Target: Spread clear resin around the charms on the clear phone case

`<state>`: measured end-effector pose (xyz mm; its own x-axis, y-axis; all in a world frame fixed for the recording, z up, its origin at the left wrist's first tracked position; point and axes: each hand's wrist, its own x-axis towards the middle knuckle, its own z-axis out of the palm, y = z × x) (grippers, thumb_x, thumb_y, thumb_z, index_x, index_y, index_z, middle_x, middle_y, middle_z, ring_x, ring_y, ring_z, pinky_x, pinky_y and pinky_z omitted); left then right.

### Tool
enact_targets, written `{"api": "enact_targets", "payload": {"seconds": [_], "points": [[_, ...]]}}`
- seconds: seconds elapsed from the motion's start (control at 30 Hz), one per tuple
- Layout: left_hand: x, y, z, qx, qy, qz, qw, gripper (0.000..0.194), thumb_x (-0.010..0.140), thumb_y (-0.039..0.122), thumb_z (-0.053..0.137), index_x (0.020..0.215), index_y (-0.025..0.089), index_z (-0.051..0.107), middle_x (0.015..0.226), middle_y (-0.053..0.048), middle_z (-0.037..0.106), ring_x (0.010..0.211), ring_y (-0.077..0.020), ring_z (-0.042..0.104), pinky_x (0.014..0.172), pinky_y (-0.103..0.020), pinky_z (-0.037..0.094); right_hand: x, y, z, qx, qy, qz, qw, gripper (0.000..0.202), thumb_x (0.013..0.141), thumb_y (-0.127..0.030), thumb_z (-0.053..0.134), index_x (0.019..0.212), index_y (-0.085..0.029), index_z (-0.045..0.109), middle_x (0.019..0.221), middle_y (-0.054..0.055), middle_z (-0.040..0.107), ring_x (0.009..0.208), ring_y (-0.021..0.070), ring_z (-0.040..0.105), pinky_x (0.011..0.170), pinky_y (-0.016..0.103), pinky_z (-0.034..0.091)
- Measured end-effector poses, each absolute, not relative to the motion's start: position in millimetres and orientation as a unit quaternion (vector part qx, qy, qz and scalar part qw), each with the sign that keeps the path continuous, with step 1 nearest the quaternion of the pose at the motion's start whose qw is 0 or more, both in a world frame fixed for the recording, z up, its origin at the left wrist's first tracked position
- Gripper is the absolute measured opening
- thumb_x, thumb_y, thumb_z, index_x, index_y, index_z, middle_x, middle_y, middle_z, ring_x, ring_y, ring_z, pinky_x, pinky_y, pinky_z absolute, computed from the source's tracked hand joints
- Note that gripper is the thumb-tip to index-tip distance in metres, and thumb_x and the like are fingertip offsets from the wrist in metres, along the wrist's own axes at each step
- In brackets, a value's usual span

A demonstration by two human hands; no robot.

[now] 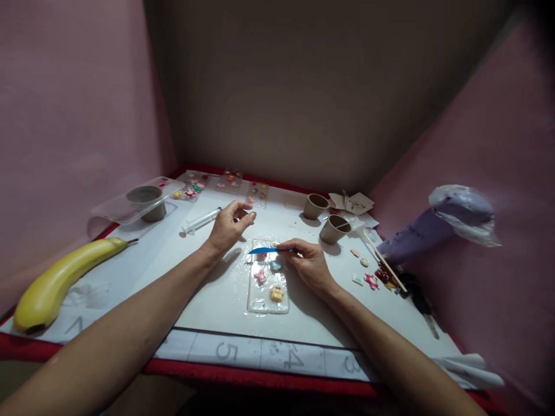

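Note:
My right hand (pixel 309 261) pinches a small blue plastic knife (pixel 259 251), its blade pointing left over the upper part of a clear phone case (pixel 269 305). Glossy wet-looking clear material coats the case and spreads onto the white board around it. Set on the case are a pink bunny charm (pixel 260 277), a yellow charm (pixel 276 293) and a round blue one (pixel 276 264); the knife and hand partly hide the top end. My left hand (pixel 229 226) hovers up and left of the case, fingers loosely bent and thumb apart, with nothing visible in it.
A clear syringe (pixel 202 222) lies beyond my left hand. Two brown cups (pixel 335 230) stand back right, near loose charms (pixel 371 281), a wooden stick (pixel 385 261) and a purple bag (pixel 416 231). Left are a banana (pixel 65 283) and a lidded cup (pixel 154 211); decorated cases (pixel 257 195) lie behind.

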<state>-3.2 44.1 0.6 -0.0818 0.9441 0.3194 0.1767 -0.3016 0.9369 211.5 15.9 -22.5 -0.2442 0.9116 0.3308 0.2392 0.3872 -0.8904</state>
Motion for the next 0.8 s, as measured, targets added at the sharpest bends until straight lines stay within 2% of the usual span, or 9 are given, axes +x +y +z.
{"api": "enact_targets", "payload": {"seconds": [0.23, 0.4, 0.6, 0.8], "points": [[-3.6, 44.8, -2.9, 0.582, 0.476, 0.555, 0.356, 0.030, 0.078, 0.039, 0.065, 0.098, 0.018, 0.058, 0.077, -0.004, 0.064, 0.078, -0.0203, 0.064, 0.055, -0.028, 0.048, 211.8, 15.9, -23.6, -0.418, -0.697, 0.371, 0.448, 0.027, 0.073, -0.013, 0.060, 0.089, -0.025, 0.078, 0.094, 0.004, 0.077, 0.086, 0.0210, 0.069, 0.082, 0.039, 0.054], [-3.7, 44.7, -1.9, 0.583, 0.477, 0.554, 0.355, 0.029, 0.078, 0.039, 0.065, 0.097, 0.018, 0.058, 0.077, -0.004, 0.064, 0.077, -0.0200, 0.063, 0.057, -0.028, 0.049, 212.6, 15.9, -22.0, -0.430, -0.689, 0.375, 0.447, 0.025, 0.073, -0.014, 0.062, 0.088, -0.025, 0.078, 0.092, 0.004, 0.077, 0.085, 0.0208, 0.068, 0.084, 0.039, 0.054], [-3.3, 43.9, 0.2, 0.584, 0.477, 0.556, 0.350, 0.030, 0.076, 0.040, 0.066, 0.096, 0.018, 0.058, 0.075, -0.003, 0.064, 0.076, -0.0202, 0.064, 0.062, -0.031, 0.050, 214.7, 16.4, -21.5, -0.438, -0.682, 0.377, 0.449, 0.022, 0.072, -0.017, 0.064, 0.087, -0.024, 0.079, 0.090, 0.004, 0.077, 0.082, 0.0205, 0.069, 0.080, 0.038, 0.055], [-3.3, 44.2, -1.0, 0.582, 0.479, 0.552, 0.356, 0.030, 0.077, 0.039, 0.065, 0.097, 0.018, 0.058, 0.076, -0.003, 0.063, 0.078, -0.0204, 0.064, 0.059, -0.030, 0.050, 219.5, 17.3, -21.3, -0.453, -0.674, 0.380, 0.443, 0.018, 0.070, -0.018, 0.066, 0.083, -0.024, 0.079, 0.085, 0.003, 0.077, 0.077, 0.0190, 0.069, 0.075, 0.034, 0.055]]}}
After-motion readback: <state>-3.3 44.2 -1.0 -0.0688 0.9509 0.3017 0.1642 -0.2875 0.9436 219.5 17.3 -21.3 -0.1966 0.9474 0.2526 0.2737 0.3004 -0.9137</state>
